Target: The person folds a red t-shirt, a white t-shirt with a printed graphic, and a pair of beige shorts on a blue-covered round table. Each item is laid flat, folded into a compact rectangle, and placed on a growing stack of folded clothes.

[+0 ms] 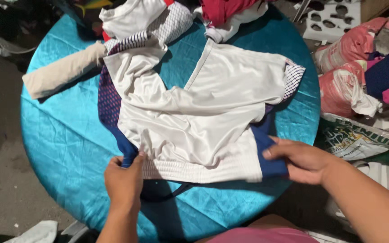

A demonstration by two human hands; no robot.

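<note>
Your left hand [123,179] comes in from the near edge of the round table [59,135], forearm nearly straight up the view, knuckles toward you, thumb and fingers pinched on the ribbed hem of the white sports shirt [203,117] where its blue side panel begins. Your right hand [299,159] reaches in from the near right, wrist bent inward, fingers closed over the blue panel at the hem's other corner. The shirt lies spread across the middle of the table's shiny teal cover, hem toward you, dotted sleeves toward the far edge.

At the far left edge lies a rolled beige cloth [64,69]. At the far edge sits a heap of white and red garments [181,15].

Off the right edge, on the ground, two pink plastic sacks [345,67] are stacked one behind the other, bulging and crinkled. Nearer you lies a flat white printed bag [361,139] with green lettering. Beyond the sacks stands a white moulded tray with round holes [332,18].
</note>
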